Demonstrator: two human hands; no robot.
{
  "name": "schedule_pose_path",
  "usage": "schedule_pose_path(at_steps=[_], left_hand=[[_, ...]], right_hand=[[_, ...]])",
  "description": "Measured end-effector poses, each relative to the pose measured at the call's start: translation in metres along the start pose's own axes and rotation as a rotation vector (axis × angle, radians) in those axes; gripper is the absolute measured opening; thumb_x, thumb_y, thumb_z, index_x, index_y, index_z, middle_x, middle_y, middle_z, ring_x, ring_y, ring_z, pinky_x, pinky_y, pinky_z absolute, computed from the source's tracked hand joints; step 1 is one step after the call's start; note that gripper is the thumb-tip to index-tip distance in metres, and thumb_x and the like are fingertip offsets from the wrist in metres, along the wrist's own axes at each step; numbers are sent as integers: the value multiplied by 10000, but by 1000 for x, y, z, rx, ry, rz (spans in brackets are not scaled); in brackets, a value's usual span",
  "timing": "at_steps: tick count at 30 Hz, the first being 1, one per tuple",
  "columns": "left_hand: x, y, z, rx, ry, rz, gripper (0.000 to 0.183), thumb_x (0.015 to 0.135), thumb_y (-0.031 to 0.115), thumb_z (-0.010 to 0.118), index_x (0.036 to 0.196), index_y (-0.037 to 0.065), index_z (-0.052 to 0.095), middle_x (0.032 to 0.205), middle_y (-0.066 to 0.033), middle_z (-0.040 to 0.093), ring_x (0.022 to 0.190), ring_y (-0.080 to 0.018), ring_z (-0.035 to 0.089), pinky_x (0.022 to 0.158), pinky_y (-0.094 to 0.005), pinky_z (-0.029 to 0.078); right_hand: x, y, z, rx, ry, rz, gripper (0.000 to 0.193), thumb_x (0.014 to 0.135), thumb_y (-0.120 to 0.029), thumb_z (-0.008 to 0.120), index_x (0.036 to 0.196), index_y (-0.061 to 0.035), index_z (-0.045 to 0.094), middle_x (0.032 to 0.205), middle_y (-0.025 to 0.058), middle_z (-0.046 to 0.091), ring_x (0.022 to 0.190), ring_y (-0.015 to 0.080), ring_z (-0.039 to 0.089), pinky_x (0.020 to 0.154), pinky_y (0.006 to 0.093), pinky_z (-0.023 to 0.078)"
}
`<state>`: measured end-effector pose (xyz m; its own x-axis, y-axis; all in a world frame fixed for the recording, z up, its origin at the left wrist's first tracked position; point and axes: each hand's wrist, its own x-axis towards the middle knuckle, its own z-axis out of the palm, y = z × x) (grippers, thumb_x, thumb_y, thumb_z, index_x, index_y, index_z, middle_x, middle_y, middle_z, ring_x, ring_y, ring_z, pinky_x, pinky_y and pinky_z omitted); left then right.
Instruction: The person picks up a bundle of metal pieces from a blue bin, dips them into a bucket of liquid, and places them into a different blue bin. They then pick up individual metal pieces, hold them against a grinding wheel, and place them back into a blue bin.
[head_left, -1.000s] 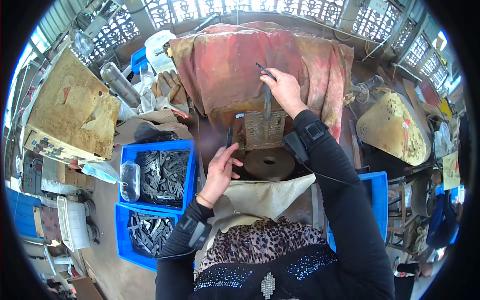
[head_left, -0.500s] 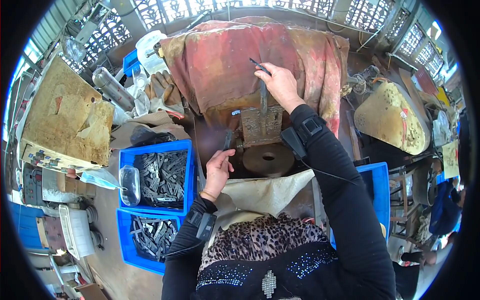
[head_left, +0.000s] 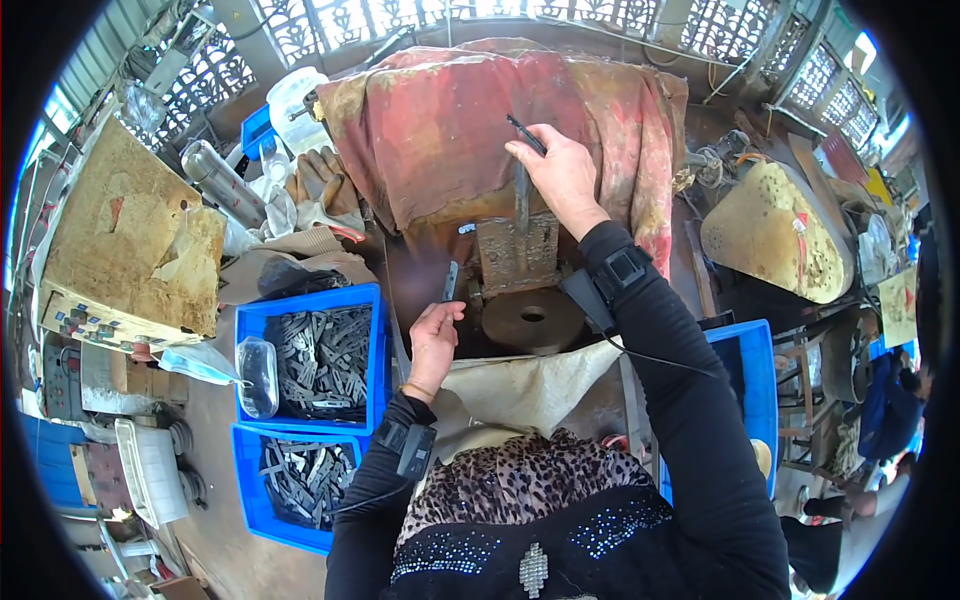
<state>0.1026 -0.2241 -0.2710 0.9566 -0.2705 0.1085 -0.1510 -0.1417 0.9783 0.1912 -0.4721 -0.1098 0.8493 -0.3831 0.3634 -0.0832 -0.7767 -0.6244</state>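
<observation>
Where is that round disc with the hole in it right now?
In the head view, the round disc sits near the middle, right of the left hand, between the metal plate above it and the pale cloth below.

two blue bins point(head_left: 378, 350) hold heaped, loose metal strips point(head_left: 325, 360).

Two held pieces point(head_left: 451, 283), three large blue bins point(head_left: 379, 345), one disc point(head_left: 508, 330)

I see, in the head view, the left hand point(head_left: 433, 342) holding a grey strip point(head_left: 450, 280), the right hand point(head_left: 562, 175) a dark strip point(head_left: 524, 133).
</observation>
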Motion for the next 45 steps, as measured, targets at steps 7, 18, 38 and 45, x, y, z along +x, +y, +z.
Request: schedule_pose_path(at_steps=[7, 18, 38, 45], left_hand=[[0, 2, 0, -28, -13, -25, 233, 920, -30, 461, 1034, -5, 662, 893, -24, 586, 572, -57, 485, 503, -205, 396], [0, -1, -1, -32, -14, -19, 225, 924, -25, 465, 1027, -6, 665, 885, -26, 591, 573, -55, 485, 505, -204, 393], [7, -4, -2, -212, -92, -224, 226, 956, 18, 461, 1070, 25, 656, 909, -22, 631, 544, -47, 479, 460, -193, 373], [39, -3, -9, -156, -79, -222, 230, 954, 25, 469, 1099, 16, 647, 921, -39, 646, 539, -61, 517, 435, -211, 391]], right_hand=[[7, -3, 11, -133, 60, -143, 334, 894, -426, 593, 1090, -166, 670, 882, 129, 694, 848, 328, 658, 727, 419, 511], [17, 9, 27, -283, 20, -236, 307, 903, -395, 587, 1050, -137, 666, 844, 127, 684, 818, 332, 653, 703, 439, 513], [13, 7, 16, -259, 2, -179, 339, 909, -402, 573, 952, -76, 654, 834, 180, 664, 821, 377, 638, 718, 478, 500], [-101, 13, -37, 109, -79, -280, 245, 867, -261, 660, 919, -23, 634, 842, 184, 641, 790, 380, 629, 684, 427, 495]])
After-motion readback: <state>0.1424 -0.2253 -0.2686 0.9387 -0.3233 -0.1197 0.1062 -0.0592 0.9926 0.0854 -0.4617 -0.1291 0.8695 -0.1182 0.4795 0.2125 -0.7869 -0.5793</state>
